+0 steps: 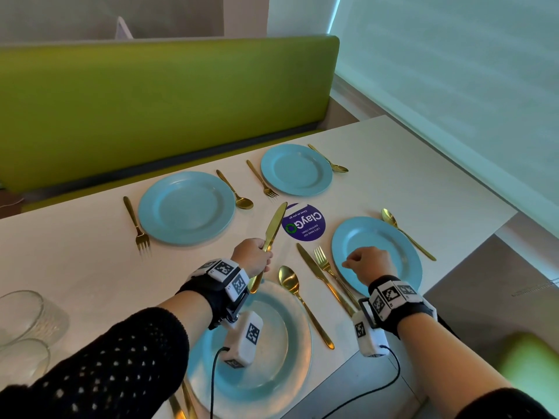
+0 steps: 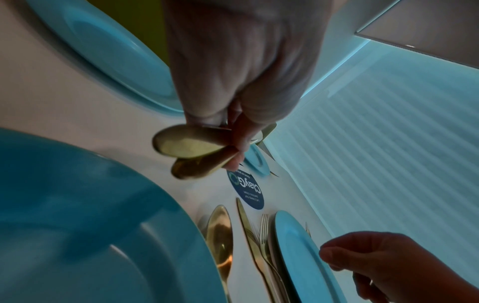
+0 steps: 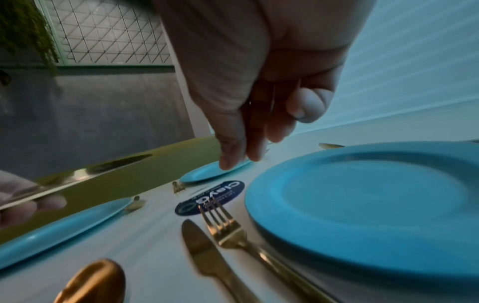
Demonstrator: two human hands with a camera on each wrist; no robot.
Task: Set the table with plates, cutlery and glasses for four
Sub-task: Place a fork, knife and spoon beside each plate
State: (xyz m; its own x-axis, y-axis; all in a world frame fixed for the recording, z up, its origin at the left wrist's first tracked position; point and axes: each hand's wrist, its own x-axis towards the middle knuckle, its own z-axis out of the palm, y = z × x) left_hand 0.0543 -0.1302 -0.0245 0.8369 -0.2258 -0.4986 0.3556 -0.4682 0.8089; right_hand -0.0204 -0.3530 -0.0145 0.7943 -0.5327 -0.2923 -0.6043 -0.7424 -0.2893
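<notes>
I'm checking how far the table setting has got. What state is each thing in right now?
Left hand: grips gold knives, held above the table; two handles show in the left wrist view.
Right hand: loosely curled, empty, over the near right plate.
Four blue plates: laid, empty.
Knife beside fork: lying flat.
Glasses: grouped at the left edge, not yet placed.

Glossy gold metal knife, smooth blue plates, matt white table.
</notes>
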